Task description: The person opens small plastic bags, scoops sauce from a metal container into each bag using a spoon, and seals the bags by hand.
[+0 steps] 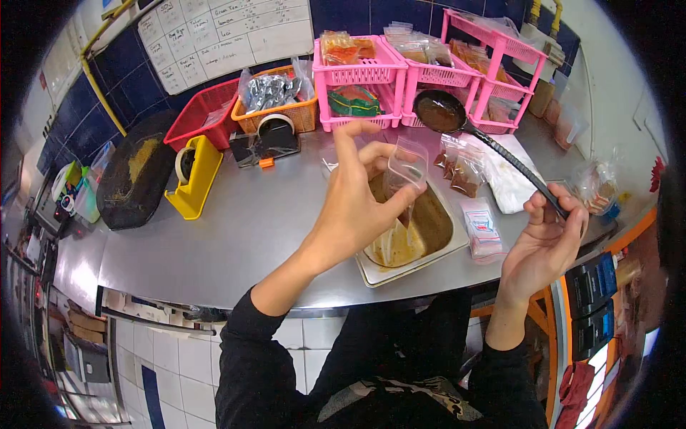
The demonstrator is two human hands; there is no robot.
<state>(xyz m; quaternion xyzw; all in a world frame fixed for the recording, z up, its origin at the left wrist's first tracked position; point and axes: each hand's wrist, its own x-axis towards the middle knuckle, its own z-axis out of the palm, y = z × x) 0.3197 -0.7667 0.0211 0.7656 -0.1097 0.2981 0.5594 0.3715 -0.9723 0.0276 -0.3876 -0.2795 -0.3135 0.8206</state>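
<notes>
My left hand (355, 196) is closed round a small clear plastic cup (409, 159), held tilted above a metal food pan (444, 259). Brown sauce coats the pan's inside, and what looks like a clear plastic bag hangs below my fingers, partly hidden. In my right hand (547, 236), the fingers pinch the end of a long black ladle (516, 159). Its bowl points away from me, up by the pink baskets, and holds a dark brown liquid. Small bags of brown sauce (464, 175) lie just beyond the pan, and a packet of plastic bags (483, 227) rests to its right.
Pink stacked baskets (361, 74) with packets stand at the back. Left of them are an orange basket (277, 114), a red basket (204, 118), a yellow tape dispenser (199, 179) and a black case (132, 175). A white cloth (511, 175) lies on the right.
</notes>
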